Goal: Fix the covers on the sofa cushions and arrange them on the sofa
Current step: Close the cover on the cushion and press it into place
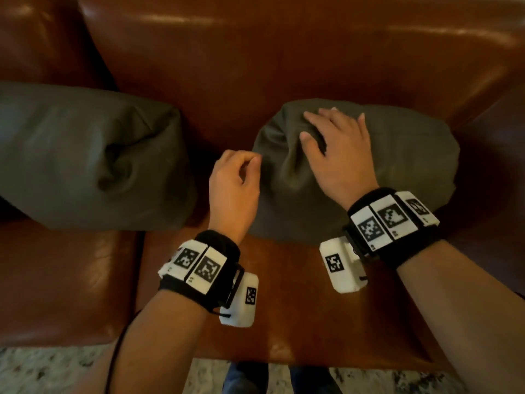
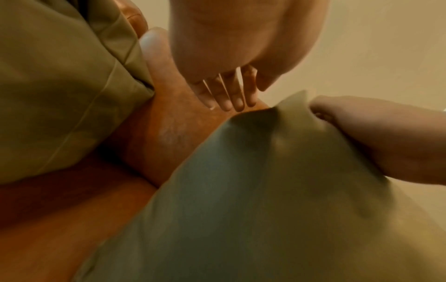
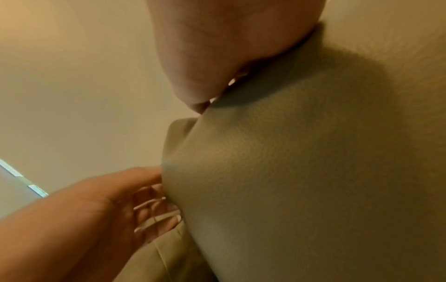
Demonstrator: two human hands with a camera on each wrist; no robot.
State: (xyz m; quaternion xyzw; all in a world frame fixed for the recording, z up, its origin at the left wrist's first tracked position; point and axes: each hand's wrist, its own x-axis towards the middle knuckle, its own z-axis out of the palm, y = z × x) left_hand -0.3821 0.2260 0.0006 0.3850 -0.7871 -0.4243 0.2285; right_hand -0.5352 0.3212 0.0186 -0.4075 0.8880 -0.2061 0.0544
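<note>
Cushions in dark olive covers sit side by side on the brown leather sofa (image 1: 284, 61), both against its backrest and well apart from each other. My right hand (image 1: 338, 155) lies flat on top of the right cushion (image 1: 397, 160), fingers spread and mostly straight, pressing into the fabric near its upper left corner, where the cover bunches into folds under my thumb and forefinger; I am not gripping it, only resting my palm and fingers on it. From the right wrist view my palm meets the taut, grainy cover (image 3: 301, 171) and my fingers are hidden behind it. My left hand (image 1: 234, 189) hovers at the left edge of the same cushion, just beside the gathered fabric, fingers (image 1: 250, 162) loosely curled toward the thumb. In the head view it seems to hold nothing; in the right wrist view its fingertips (image 3: 154, 192) touch the cushion's edge, and whether they pinch any cloth I cannot tell. In the left wrist view my fingers (image 2: 226, 95) hang down over the gap between the two cushions with the leather seat (image 2: 169, 133) below them. The left cushion (image 1: 93, 155) rests untouched on the neighbouring seat, its near corner dimpled and creased. Marker bands (image 1: 199, 265) wrap both of my wrists, and a speckled floor (image 1: 42, 368) shows below the sofa's front edge.
</note>
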